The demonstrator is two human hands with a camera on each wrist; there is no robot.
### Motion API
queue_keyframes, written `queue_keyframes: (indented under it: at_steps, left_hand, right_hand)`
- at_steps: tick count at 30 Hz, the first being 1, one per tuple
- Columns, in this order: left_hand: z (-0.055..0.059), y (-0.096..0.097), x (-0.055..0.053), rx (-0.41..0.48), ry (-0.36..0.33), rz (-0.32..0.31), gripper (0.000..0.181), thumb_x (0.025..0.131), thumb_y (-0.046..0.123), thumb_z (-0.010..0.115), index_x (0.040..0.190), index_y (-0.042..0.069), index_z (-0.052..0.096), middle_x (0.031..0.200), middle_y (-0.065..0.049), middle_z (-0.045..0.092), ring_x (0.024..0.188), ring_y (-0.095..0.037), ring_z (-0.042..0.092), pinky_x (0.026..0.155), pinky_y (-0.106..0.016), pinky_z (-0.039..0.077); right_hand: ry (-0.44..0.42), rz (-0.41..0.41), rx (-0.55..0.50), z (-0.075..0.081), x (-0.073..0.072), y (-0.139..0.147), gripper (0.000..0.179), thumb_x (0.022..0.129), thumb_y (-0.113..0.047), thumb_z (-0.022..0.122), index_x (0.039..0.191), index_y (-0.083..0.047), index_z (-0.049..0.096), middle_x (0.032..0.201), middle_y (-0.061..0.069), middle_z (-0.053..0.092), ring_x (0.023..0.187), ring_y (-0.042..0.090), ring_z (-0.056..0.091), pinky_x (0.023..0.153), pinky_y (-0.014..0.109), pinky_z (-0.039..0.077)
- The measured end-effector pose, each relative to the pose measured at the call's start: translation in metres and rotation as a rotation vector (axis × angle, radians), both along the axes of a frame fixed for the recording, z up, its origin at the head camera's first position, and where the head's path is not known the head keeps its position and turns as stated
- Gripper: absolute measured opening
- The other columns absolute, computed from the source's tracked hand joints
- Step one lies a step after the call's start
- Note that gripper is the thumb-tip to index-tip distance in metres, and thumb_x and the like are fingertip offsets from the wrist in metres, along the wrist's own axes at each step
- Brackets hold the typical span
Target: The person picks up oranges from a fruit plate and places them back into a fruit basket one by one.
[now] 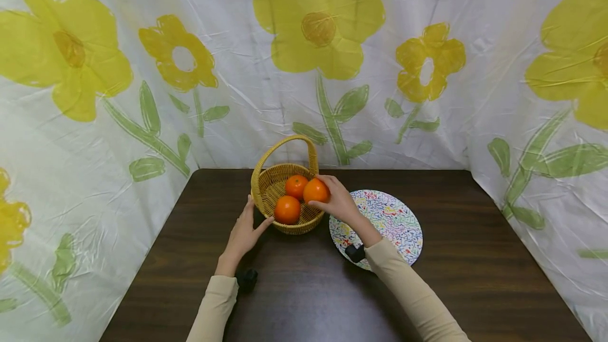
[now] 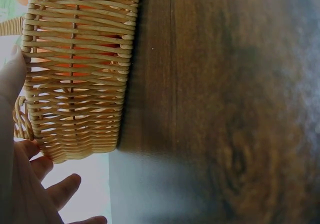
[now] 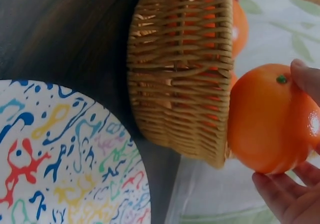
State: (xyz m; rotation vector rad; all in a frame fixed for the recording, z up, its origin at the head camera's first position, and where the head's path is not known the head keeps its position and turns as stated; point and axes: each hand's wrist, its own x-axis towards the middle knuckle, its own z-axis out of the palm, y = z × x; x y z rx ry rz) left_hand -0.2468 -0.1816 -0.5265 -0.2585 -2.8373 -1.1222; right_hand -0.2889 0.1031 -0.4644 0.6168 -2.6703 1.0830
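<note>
A yellow wicker basket (image 1: 295,230) with an arched handle stands toward the back of the table. My left hand (image 1: 242,234) rests at its left side, thumb and fingertips touching the rim, with the other fingers spread in the left wrist view. Inside lie two oranges, a front orange (image 1: 287,210) and a rear orange (image 1: 296,186). My right hand (image 1: 338,200) grips a third orange (image 3: 270,119) between thumb and fingers, over the basket's right rim. Its green stem spot faces the right wrist camera.
To the right of the basket, a round plate (image 1: 394,220) with a multicoloured squiggle pattern lies on the dark wooden table (image 1: 294,289), partly under my right forearm. Behind the table hangs a white curtain (image 1: 247,94) with yellow flowers.
</note>
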Motion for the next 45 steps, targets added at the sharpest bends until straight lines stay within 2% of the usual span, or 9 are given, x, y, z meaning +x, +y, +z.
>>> queue_keyframes:
  at_steps: [7, 13, 19, 25, 32, 38, 45]
  left_hand:
    - [0.000, -0.001, 0.000, -0.013, 0.006, -0.001, 0.081, 0.088, 0.060, 0.048, 0.150, 0.025, 0.009, 0.156, -0.004, -0.004, 0.141, -0.032, 0.013, 0.108, -0.062, 0.014]
    - [0.001, 0.000, 0.000, -0.010, 0.003, -0.005, 0.082, 0.088, 0.059, 0.048, 0.150, 0.025, 0.007, 0.156, -0.004, -0.004, 0.141, -0.032, 0.013, 0.109, -0.061, 0.013]
    - [0.002, -0.001, 0.001, -0.012, 0.012, -0.005, 0.081, 0.089, 0.058, 0.048, 0.150, 0.025, 0.007, 0.156, -0.008, -0.002, 0.141, -0.032, 0.013, 0.108, -0.061, 0.014]
    - [0.002, 0.000, 0.001, -0.016, 0.003, 0.001, 0.082, 0.089, 0.058, 0.048, 0.150, 0.023, 0.008, 0.156, -0.004, -0.004, 0.142, -0.032, 0.013, 0.108, -0.061, 0.014]
    - [0.003, 0.001, 0.001, -0.019, 0.003, 0.001, 0.082, 0.089, 0.058, 0.048, 0.151, 0.023, 0.007, 0.156, -0.004, -0.004, 0.141, -0.032, 0.013, 0.109, -0.061, 0.014]
    - [0.005, 0.001, 0.001, -0.021, 0.007, 0.005, 0.084, 0.089, 0.058, 0.048, 0.151, 0.020, 0.006, 0.156, -0.008, -0.002, 0.141, -0.034, 0.014, 0.108, -0.061, 0.014]
    - [0.002, 0.001, 0.000, -0.028, 0.003, 0.014, 0.085, 0.088, 0.060, 0.048, 0.151, 0.023, 0.005, 0.156, -0.005, -0.002, 0.141, -0.031, 0.014, 0.109, -0.060, 0.015]
  right_hand:
    - [-0.018, 0.016, 0.020, -0.003, -0.001, -0.009, 0.072, 0.076, -0.043, 0.074, 0.138, -0.020, 0.045, 0.132, 0.006, 0.047, 0.114, 0.027, 0.052, 0.088, 0.046, 0.048]
    - [-0.005, 0.020, 0.053, -0.010, -0.004, -0.014, 0.073, 0.075, -0.043, 0.075, 0.136, -0.015, 0.047, 0.131, 0.008, 0.048, 0.115, 0.029, 0.051, 0.089, 0.047, 0.047]
    - [-0.047, 0.018, 0.071, -0.012, -0.003, -0.017, 0.074, 0.074, -0.043, 0.075, 0.137, -0.016, 0.047, 0.136, 0.014, 0.045, 0.123, 0.034, 0.045, 0.091, 0.051, 0.045]
    - [-0.064, 0.019, 0.097, -0.013, -0.003, -0.019, 0.074, 0.075, -0.042, 0.075, 0.137, -0.015, 0.046, 0.138, 0.017, 0.043, 0.123, 0.036, 0.045, 0.091, 0.053, 0.045]
    - [-0.090, 0.007, 0.185, -0.019, -0.007, -0.022, 0.074, 0.076, -0.045, 0.073, 0.137, -0.015, 0.045, 0.139, 0.015, 0.043, 0.123, 0.035, 0.045, 0.091, 0.051, 0.045]
    - [-0.070, 0.010, 0.239, -0.019, -0.007, -0.024, 0.072, 0.075, -0.044, 0.074, 0.135, -0.014, 0.048, 0.131, 0.011, 0.050, 0.114, 0.031, 0.052, 0.092, 0.047, 0.045]
    - [-0.050, -0.003, 0.330, -0.021, -0.009, -0.027, 0.073, 0.075, -0.048, 0.073, 0.135, -0.013, 0.048, 0.128, 0.011, 0.053, 0.111, 0.030, 0.053, 0.093, 0.046, 0.044]
